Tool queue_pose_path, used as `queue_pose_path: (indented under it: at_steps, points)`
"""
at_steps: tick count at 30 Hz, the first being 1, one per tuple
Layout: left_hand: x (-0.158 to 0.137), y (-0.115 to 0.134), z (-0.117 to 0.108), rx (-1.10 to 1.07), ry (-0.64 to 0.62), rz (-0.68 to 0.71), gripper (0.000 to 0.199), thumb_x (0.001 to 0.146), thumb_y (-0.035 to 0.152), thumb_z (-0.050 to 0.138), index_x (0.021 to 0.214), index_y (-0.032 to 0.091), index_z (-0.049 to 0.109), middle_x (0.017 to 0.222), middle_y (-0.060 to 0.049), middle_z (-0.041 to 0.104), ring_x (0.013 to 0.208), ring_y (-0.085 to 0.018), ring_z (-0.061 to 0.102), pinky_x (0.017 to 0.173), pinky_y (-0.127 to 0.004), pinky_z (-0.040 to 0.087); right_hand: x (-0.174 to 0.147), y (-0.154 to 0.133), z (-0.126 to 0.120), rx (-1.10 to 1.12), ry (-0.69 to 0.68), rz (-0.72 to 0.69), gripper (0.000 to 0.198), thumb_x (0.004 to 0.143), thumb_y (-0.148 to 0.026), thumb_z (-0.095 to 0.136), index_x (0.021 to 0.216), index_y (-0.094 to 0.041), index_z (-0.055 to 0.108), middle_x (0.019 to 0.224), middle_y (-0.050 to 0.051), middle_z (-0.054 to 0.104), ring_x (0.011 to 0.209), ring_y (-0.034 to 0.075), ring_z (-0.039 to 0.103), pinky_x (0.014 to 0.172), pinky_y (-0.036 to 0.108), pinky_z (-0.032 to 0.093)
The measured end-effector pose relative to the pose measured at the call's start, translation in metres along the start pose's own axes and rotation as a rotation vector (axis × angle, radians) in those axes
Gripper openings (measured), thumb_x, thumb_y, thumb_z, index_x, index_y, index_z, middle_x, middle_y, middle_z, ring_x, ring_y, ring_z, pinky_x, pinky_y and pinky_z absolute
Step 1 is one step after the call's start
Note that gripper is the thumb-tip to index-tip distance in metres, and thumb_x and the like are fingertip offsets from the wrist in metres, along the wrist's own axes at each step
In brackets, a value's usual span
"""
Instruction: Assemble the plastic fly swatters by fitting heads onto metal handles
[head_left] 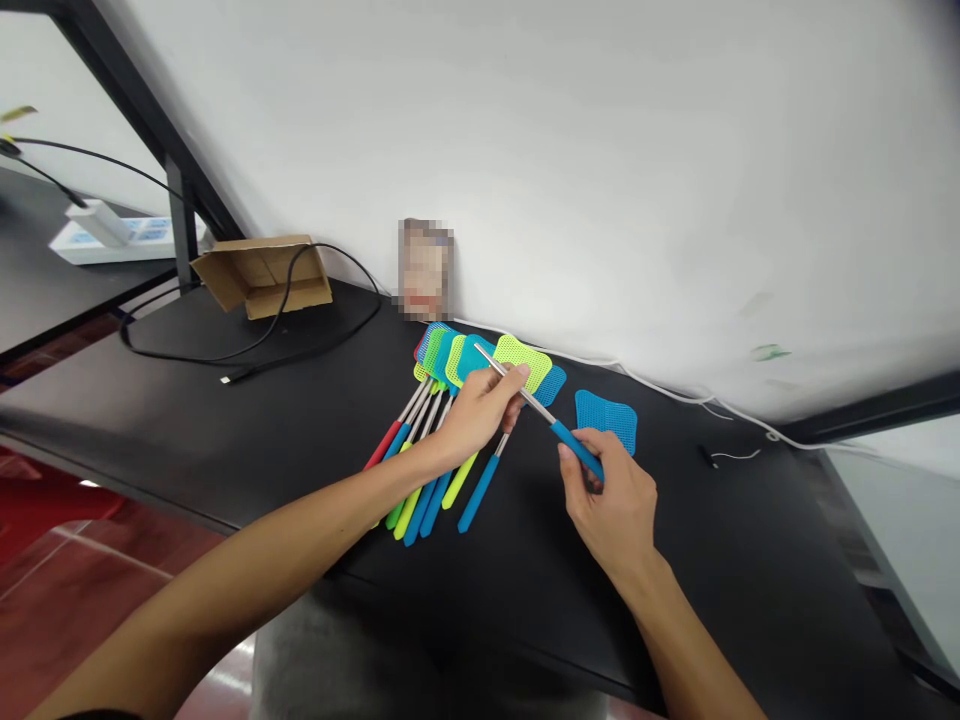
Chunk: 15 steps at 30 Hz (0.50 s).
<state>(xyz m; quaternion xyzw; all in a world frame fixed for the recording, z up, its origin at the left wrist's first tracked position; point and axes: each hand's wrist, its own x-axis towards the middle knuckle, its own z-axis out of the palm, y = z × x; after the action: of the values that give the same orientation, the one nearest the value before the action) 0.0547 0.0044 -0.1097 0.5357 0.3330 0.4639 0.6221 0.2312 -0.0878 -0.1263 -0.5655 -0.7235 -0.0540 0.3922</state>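
Above the black table, my right hand (611,495) is closed around the blue grip of a fly swatter handle (571,446). My left hand (484,405) pinches the metal rod of that same handle between thumb and fingers, near its upper end. No mesh head is visible on the rod's tip. A loose blue mesh swatter head (606,422) lies flat beside my right hand. Under and left of my left hand, several fly swatters (411,500) are fanned out, with red, blue, green and yellow grips. A yellow-green mesh head (532,358) shows behind my left fingers, which partly cover it.
An open cardboard box (289,290) lies at the back left, with a looped black cable (262,352) around it. A white cord (585,358) follows the wall. A blurred-out item (425,270) leans there. Beyond the frame post is a white power strip (142,240).
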Motion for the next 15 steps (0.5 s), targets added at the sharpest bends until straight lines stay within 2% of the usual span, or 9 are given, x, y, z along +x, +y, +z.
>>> queue_pose_path:
  at_steps: [6,15]
  points:
    - [-0.0026,-0.0028,0.0011,0.062,-0.179,-0.041,0.055,0.097,0.058,0.050,0.059,0.019,0.043,0.054,0.003,0.040,0.048,-0.009,0.043,0.049,-0.025,0.040,-0.0047,-0.0008,0.0032,0.011,0.026,-0.032,0.012,0.099,-0.027,0.059,0.107,-0.019,0.061,0.081,0.003,0.069,0.061,0.016,0.065,0.055,0.025,0.049]
    - [-0.0045,-0.0009,0.0003,0.126,-0.256,-0.041,0.052,0.100,0.055,0.046,0.062,0.019,0.042,0.056,0.003,0.041,0.050,-0.009,0.044,0.051,-0.024,0.040,-0.0074,-0.0015,0.0037,0.059,-0.020,0.014,0.009,0.100,-0.026,0.057,0.104,-0.020,0.061,0.084,0.003,0.074,0.064,0.016,0.069,0.057,0.025,0.048]
